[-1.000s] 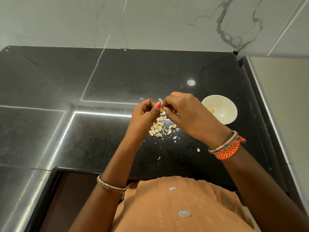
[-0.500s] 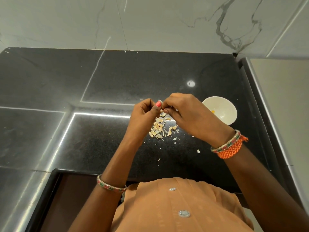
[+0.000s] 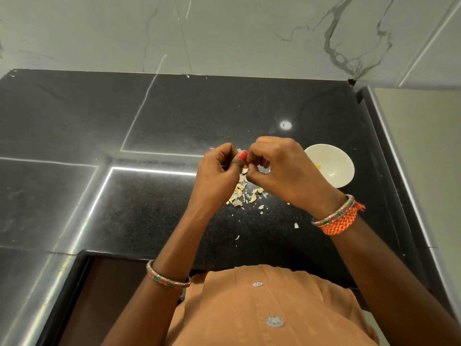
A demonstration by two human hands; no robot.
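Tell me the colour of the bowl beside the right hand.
The bowl is white, with a small yellow bit inside; the head view shows it best.

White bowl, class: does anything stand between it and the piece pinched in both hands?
Nothing visible does. The left hand and right hand pinch the piece just left of the white bowl; the peelings lie beneath them, off that path.

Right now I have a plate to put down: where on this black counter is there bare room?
Crowded: peel scraps lie under the left hand and right hand, which pinch a hidden bit, with the white bowl just right of them. Bare: the counter from the hands back to the marble wall, and everything left of the left hand.
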